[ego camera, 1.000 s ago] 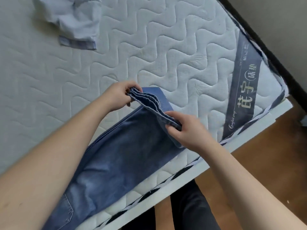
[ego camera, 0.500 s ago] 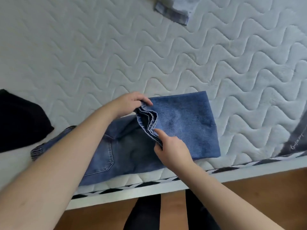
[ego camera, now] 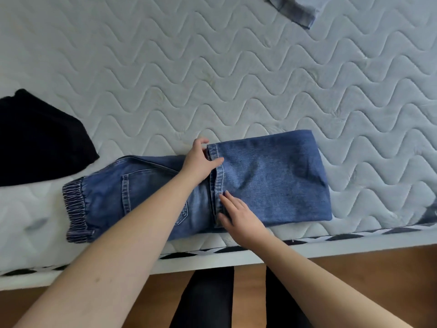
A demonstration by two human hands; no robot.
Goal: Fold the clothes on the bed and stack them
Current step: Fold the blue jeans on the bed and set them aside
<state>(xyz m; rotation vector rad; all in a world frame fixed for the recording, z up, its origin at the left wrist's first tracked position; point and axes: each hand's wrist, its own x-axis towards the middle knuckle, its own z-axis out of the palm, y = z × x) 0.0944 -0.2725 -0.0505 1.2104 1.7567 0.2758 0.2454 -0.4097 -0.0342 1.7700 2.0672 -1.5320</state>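
Under my hands the jeans are blue denim, matt and a little rough, with paler faded parts near the pocket and stitched hems. Their waistband is gathered elastic cloth with ribs. The mattress is white quilted cloth, soft and matt, with wavy seams. The black garment looks like dull knitted cloth. The floor is smooth brown wood.

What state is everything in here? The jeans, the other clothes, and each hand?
Jeans: legs folded back over the seat, hems mid-way, lying flat near the mattress edge.
Left hand: holds the hem's far end, thumb on top.
Right hand: flat, fingers pressing the hem's near end.
Black garment: lying at the left, partly out of view.
Pale garment: at the top edge, mostly cut off.
Mattress: bare, quilted.
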